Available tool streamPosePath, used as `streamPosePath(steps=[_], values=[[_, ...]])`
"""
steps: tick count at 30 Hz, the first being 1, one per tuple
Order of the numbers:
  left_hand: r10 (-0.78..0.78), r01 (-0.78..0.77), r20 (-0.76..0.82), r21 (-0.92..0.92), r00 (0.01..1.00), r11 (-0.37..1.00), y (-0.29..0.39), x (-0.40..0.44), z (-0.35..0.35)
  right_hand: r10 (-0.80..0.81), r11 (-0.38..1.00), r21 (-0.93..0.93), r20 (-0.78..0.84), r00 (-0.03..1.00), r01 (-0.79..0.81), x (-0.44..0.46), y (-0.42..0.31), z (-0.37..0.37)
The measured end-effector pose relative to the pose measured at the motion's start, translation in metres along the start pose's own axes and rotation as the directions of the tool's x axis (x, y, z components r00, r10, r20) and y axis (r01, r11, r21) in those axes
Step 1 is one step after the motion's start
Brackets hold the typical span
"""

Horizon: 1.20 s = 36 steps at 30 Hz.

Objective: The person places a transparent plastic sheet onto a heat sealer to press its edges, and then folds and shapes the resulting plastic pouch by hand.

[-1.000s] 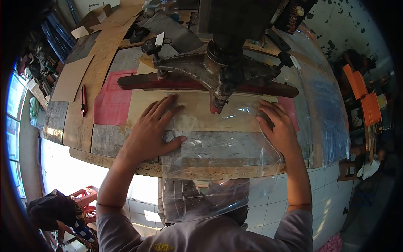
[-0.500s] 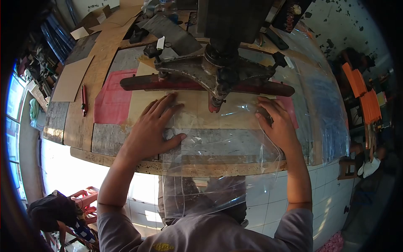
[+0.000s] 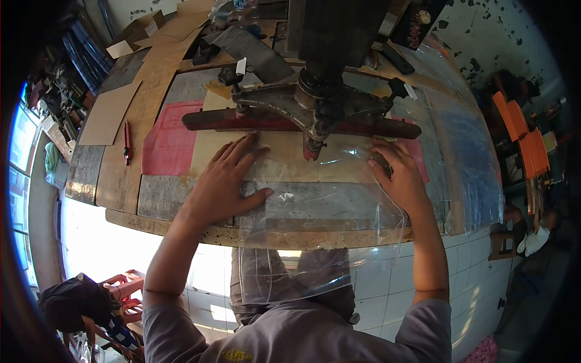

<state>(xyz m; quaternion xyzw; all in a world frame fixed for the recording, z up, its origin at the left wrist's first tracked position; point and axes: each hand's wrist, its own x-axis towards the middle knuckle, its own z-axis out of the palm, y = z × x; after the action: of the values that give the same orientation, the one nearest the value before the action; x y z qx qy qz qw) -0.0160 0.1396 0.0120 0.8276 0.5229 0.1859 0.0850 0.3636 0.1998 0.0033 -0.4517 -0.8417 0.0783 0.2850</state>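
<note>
Plainly, in the head view, our left hand [image 3: 227,178] lies with fingers spread, pressing without gripping, and our right hand [image 3: 398,172] curls loosely; whether it pinches anything we cannot quite tell. One clear plastic sheet [image 3: 321,212] spreads under and between our fingers. One press bar [image 3: 272,123] sits just beyond our fingertips, one red cutter [image 3: 127,144] well left.

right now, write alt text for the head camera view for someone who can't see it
The left hand and right hand rest at opposite sides of a clear plastic sheet, which extends past the near edge of a worktable. Just beyond them, a long dark red bar sits beneath a metal bracket.
</note>
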Motion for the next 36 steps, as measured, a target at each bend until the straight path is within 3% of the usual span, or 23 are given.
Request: streamPosePath(steps=[12, 15, 18, 20, 22, 28, 31, 36], values=[[0.054, -0.056, -0.087, -0.020, 0.995, 0.998, -0.007, -0.014, 0.006, -0.078, 0.996, -0.046, -0.032, 0.996, 0.076, -0.007, 0.002, -0.002], [0.052, -0.060, -0.110, -0.073, 0.993, 0.996, -0.007, -0.026, 0.003, 0.063, 0.997, 0.036, 0.007, 0.998, -0.064, -0.019, -0.004, -0.010], [-0.010, -0.006, -0.078, -0.204, 0.997, 0.979, -0.008, -0.046, -0.005, 0.198, 0.946, 0.255, 0.032, 0.980, -0.200, -0.041, 0.003, -0.014], [-0.053, 0.027, -0.104, -0.237, 0.993, 0.971, -0.001, -0.076, -0.003, 0.221, 0.954, 0.220, -0.063, 0.973, -0.202, -0.065, -0.005, -0.019], [-0.047, 0.015, -0.226, -0.139, 0.973, 0.990, 0.006, -0.102, 0.000, 0.247, 0.958, 0.191, -0.158, 0.956, -0.215, -0.090, -0.009, -0.020], [-0.087, 0.199, -0.597, 0.125, 0.797, 0.972, 0.010, -0.150, 0.064, 0.388, 0.918, 0.240, -0.373, 0.843, -0.316, -0.117, -0.006, -0.010], [-0.076, 0.291, -0.785, 0.136, 0.614, 0.947, 0.003, -0.151, 0.106, 0.398, 0.917, 0.195, -0.412, 0.819, -0.347, -0.116, -0.007, -0.006], [-0.067, 0.317, -0.839, 0.129, 0.540, 0.940, -0.003, -0.146, 0.124, 0.385, 0.923, 0.171, -0.422, 0.821, -0.345, -0.118, -0.007, -0.005]])
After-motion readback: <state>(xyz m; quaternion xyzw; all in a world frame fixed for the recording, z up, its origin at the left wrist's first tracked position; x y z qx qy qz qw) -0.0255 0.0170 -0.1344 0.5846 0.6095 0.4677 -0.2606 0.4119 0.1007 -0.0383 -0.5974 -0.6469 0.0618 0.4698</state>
